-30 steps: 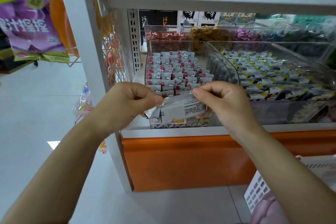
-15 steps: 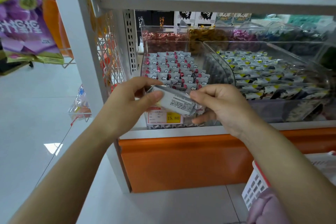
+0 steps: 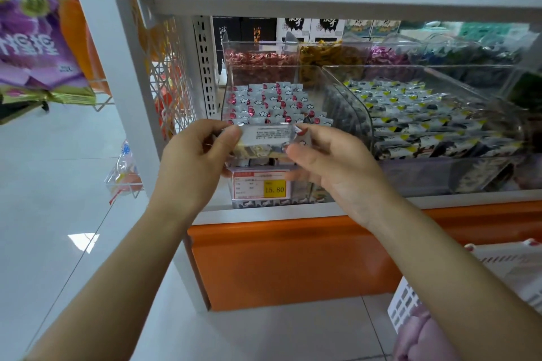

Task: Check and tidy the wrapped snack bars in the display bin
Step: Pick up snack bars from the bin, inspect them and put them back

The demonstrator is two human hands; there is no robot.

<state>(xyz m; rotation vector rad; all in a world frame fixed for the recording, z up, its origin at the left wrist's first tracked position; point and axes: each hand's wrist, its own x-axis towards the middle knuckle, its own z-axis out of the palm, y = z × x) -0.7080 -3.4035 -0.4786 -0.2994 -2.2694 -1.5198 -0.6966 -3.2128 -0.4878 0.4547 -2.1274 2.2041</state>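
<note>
A silver wrapped snack bar [image 3: 265, 139] is held level in front of the clear display bin [image 3: 349, 102], its printed back label facing me. My left hand [image 3: 193, 161] pinches its left end and my right hand [image 3: 328, 161] pinches its right end. Behind it, the bin holds several rows of matching silver and red wrapped bars [image 3: 272, 105], lined up neatly. A price tag reading 15.80 [image 3: 262, 186] is fixed to the bin's front.
A wider clear bin [image 3: 498, 82] to the right holds black, white and yellow wrapped snacks. More candy bins stand behind. A white shelf [image 3: 322, 0] runs overhead, an orange base panel [image 3: 293, 258] below. A white basket [image 3: 410, 302] sits at bottom right, hanging bags at left.
The bar was tilted and crumpled between my hands a second ago. Both hands have turned it flat and level and raised it slightly toward the bin.
</note>
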